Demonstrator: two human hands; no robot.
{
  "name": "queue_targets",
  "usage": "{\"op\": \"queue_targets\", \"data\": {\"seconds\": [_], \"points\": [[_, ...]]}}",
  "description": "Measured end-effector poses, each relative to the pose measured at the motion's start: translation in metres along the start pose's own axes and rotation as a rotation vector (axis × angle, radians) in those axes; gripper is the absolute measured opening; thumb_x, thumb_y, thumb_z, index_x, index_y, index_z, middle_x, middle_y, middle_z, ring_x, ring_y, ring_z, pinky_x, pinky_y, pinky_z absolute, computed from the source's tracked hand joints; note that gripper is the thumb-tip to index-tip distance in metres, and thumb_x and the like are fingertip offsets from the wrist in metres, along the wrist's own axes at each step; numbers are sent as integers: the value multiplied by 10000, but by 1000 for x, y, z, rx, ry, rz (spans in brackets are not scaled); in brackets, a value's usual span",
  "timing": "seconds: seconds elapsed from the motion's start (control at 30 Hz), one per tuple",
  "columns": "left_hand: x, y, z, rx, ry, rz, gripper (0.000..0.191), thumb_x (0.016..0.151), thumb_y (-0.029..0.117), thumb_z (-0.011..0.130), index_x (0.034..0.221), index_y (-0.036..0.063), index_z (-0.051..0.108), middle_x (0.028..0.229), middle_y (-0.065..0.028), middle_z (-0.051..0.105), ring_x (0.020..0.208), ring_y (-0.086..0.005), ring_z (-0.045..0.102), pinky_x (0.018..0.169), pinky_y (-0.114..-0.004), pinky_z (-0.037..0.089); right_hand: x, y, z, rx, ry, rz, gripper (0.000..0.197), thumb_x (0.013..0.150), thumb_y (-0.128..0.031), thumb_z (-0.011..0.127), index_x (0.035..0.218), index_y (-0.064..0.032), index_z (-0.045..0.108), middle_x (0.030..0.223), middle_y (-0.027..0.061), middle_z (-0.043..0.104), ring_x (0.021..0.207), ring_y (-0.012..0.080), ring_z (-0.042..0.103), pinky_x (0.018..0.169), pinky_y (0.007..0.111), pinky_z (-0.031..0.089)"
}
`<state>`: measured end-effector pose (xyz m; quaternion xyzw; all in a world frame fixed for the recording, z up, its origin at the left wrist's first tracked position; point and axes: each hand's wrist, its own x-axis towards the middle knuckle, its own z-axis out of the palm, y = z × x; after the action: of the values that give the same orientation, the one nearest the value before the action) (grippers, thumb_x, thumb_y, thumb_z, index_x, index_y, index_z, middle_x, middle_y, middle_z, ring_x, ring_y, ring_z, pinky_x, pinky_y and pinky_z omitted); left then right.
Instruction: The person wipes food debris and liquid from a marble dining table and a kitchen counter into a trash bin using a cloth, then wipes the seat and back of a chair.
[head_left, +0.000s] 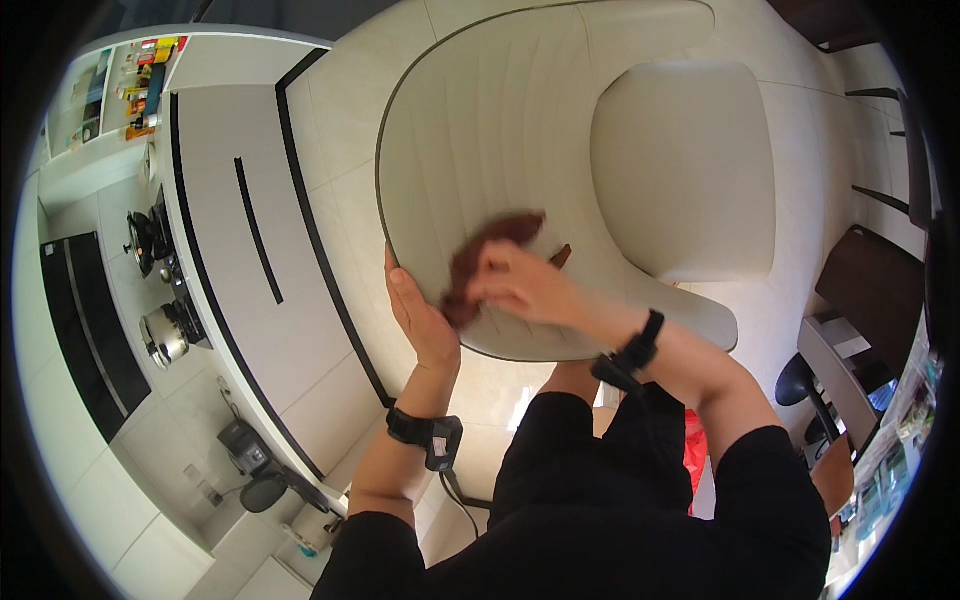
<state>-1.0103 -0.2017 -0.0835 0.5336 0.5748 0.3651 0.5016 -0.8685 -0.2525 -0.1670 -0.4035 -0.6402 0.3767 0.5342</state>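
Observation:
A pale upholstered chair stands before me, with a ribbed curved backrest (487, 135) and a smooth padded seat (686, 172). My left hand (424, 319) lies flat along the backrest's left rim, fingers against its edge. On the ribbed surface, my right hand (525, 285) holds a dark reddish-brown cloth (480, 262), both blurred. The cloth reaches down close to my left hand. A small brown tip (561, 256) shows beyond my right wrist; I cannot tell whether it belongs to the cloth. Each wrist wears a black strapped device.
Along the left runs a kitchen counter with drawers (225, 187), a steel pot (165, 336) and a stove. Dark chairs (870, 277) stand at the right. A red bag (695, 450) is by my leg. The floor is pale tile (341, 112).

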Motion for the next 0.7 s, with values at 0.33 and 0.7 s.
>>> {"op": "queue_targets", "data": {"seconds": [0.33, 0.7], "points": [[-1, 11, 7, -10, -9, 13, 592, 1061, 400, 276, 1482, -16, 291, 1467, -144, 401, 1334, -245, 408, 1100, -348, 338, 103, 41, -43, 50, 580, 228, 274, 917, -115, 601, 1190, -86, 612, 1127, 132, 545, 1084, 272, 514, 941, 361, 423], [-3, 8, 6, -66, 16, -71, 654, 1043, 486, 307, 1487, 7, 290, 1459, -130, 404, 1303, -240, 433, 1081, -368, 359, -20, -23, -7, 1, -78, 66, 288, 812, -50, 659, 1079, -158, 657, 996, 83, 499, 946, 287, 493, 774, 407, 400]]}}
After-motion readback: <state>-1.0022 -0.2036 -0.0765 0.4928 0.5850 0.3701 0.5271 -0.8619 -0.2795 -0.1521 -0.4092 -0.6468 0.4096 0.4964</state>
